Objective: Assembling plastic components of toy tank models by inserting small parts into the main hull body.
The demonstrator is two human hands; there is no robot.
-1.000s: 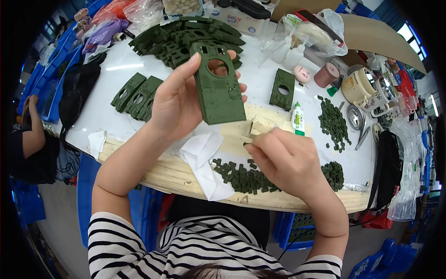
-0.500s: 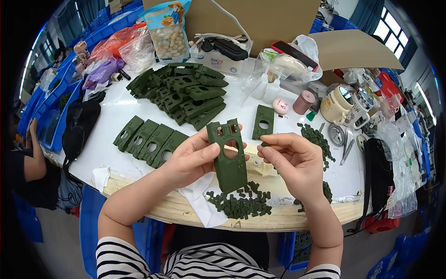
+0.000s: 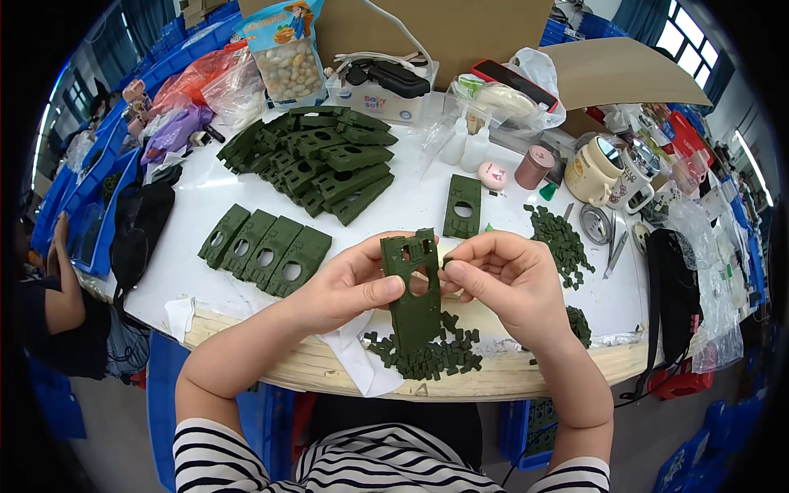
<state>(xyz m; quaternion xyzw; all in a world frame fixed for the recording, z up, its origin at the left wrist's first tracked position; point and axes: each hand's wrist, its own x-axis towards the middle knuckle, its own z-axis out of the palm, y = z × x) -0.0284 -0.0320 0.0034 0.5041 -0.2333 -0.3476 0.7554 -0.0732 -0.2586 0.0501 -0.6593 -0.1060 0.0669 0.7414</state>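
My left hand [image 3: 355, 275] grips a dark green plastic toy tank hull [image 3: 415, 316] by its left side, thumb on the top face. The hull is tilted upright and has a large round hole and smaller openings near its upper end. Close against its right edge, my right hand [image 3: 501, 283] pinches a small dark green plastic part [image 3: 447, 260], mostly hidden by the fingertips. Below the hull lies a heap of small green parts [image 3: 431, 359]. Several similar hulls [image 3: 265, 253] stand in a row to the left, and one more hull [image 3: 463, 207] lies beyond my right hand.
A large pile of green hulls [image 3: 316, 160] covers the far left-centre. More small parts [image 3: 559, 246] lie at right, near tweezers [image 3: 615, 251] and a cream mug [image 3: 593, 172]. A snack bag [image 3: 283, 57] and a plastic box [image 3: 382, 97] stand behind. Another person's arm [image 3: 64, 279] shows at far left.
My right hand has moved left with the small part, up to the hull's right edge. The hull has turned slightly and shifted a little to the right.
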